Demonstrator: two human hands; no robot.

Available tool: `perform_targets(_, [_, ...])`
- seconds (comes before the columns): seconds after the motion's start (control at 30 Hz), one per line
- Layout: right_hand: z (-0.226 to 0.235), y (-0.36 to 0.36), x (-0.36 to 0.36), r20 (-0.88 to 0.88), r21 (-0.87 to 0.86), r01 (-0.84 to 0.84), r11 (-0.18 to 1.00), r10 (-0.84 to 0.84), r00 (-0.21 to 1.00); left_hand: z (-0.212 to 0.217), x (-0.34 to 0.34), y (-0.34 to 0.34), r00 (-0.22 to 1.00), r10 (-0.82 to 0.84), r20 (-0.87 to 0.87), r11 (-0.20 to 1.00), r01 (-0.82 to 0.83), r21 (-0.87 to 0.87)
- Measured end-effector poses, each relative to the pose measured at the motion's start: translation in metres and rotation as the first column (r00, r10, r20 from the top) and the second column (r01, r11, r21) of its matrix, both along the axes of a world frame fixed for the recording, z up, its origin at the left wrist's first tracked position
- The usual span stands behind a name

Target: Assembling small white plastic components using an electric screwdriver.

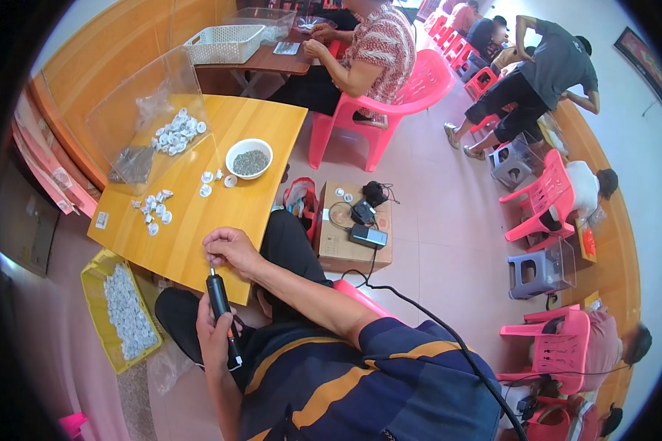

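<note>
My left hand (215, 339) is wrapped around a black electric screwdriver (218, 294), its bit pointing up and away from me. At the bit's tip, the fingers of my right hand (232, 248) are pinched together; whatever lies between them is too small to make out. Both are at the near edge of the wooden table (276, 125). Beyond them stands a white bowl (268, 153) of small grey screws (250, 162). A few white plastic parts (206, 189) lie beside the bowl, and a loose cluster of similar parts (154, 207) sits farther left.
A clear plastic bin (99, 121) on its side holds more white parts (178, 132). On the floor left is a yellow crate (92, 287) of white pieces; right, a cardboard box (335, 246) bears a power unit (368, 236). A black cable (438, 323) crosses my right side. Other people sit nearby.
</note>
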State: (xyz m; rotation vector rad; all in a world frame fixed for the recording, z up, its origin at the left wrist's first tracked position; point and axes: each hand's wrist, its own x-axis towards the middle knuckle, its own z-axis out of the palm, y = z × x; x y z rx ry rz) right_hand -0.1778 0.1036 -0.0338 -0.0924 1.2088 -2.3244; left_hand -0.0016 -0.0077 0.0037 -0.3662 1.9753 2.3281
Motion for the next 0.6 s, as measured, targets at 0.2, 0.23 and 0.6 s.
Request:
perform_targets(0.2, [-0.004, 0.0, 0.0, -0.027, -0.038, -0.01, 0.999, 0.008, 1.0, 0.0, -0.002, 0.001, 1.0, 0.011, 0.01, 1.0, -0.011, 0.024])
perform_targets(0.23, [-0.005, -0.002, 0.001, -0.026, -0.03, 0.001, 1.0, -0.002, 1.0, 0.0, -0.001, 0.001, 1.0, 0.013, 0.012, 1.0, -0.013, 0.023])
perform_targets(0.6, [-0.005, -0.013, 0.008, 0.059, -0.02, 0.032, 0.999, -0.031, 0.998, -0.001, 0.0, -0.005, 1.0, -0.009, -0.01, 0.955, 0.011, 0.297])
